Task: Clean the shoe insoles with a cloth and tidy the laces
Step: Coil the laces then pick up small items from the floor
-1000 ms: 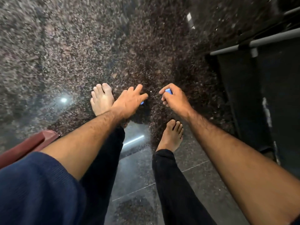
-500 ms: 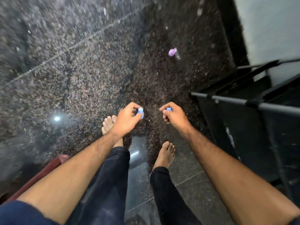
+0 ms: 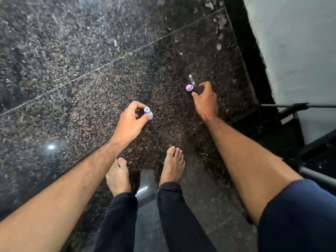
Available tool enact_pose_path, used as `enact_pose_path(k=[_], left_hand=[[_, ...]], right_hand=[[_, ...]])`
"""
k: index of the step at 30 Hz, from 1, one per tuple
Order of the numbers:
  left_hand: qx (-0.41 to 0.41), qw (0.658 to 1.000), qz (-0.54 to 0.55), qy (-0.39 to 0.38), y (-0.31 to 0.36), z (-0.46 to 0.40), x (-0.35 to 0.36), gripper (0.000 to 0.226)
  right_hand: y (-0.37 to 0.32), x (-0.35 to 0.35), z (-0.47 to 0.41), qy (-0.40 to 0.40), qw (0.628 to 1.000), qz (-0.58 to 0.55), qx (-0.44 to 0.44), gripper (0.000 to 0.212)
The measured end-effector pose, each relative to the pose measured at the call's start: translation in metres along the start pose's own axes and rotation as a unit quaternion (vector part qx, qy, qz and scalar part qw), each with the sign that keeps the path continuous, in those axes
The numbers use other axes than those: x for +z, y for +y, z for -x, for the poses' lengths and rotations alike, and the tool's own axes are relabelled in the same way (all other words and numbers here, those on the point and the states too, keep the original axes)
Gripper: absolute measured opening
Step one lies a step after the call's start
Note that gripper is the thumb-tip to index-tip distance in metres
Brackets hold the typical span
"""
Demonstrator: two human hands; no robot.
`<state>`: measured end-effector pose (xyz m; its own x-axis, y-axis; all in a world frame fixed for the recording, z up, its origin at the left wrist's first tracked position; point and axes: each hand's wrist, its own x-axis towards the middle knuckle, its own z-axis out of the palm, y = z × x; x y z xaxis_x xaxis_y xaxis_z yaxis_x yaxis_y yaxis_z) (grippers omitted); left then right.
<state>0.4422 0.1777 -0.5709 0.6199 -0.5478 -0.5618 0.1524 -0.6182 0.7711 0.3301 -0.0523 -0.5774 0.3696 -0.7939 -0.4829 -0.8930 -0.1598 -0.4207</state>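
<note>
No shoe, insole, lace or cloth is in view; the left hand (image 3: 130,122) pinches a small blue plastic cap (image 3: 148,113), seemingly light, rigid and easily fumbled, while the right hand (image 3: 206,100), fingers loosely spread, reaches toward a small purple cap (image 3: 189,87) on the speckled granite floor (image 3: 72,70).

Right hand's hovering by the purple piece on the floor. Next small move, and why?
Probably close the right hand on the purple piece: its fingers are spread just beside it and hold nothing, while the left hand already pinches the blue piece.
</note>
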Motion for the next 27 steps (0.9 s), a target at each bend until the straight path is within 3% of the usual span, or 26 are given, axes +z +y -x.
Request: enact_pose_path(k=[4,11,16,21,27], left_hand=[[-0.002,1.000,0.016,-0.005,-0.032,-0.017,0.021,0.024],[-0.017,1.000,0.012,-0.015,-0.054,-0.021,0.039,0.017],[-0.021,0.999,0.005,-0.042,-0.029,-0.012,0.033,0.020],[-0.031,0.998,-0.026,-0.054,0.040,0.032,0.010,0.015],[0.005,0.991,-0.066,-0.119,0.139,0.135,-0.044,0.012]], right_hand=[[0.021,0.023,-0.034,-0.033,0.991,0.117,-0.051,0.045],[0.020,0.048,-0.058,-0.019,0.986,0.148,-0.075,0.021],[0.025,0.038,-0.035,-0.044,0.998,-0.027,-0.025,0.014],[0.002,-0.005,0.067,-0.044,0.977,-0.205,0.033,0.016],[-0.046,-0.097,0.206,-0.080,0.964,-0.248,0.055,0.015]])
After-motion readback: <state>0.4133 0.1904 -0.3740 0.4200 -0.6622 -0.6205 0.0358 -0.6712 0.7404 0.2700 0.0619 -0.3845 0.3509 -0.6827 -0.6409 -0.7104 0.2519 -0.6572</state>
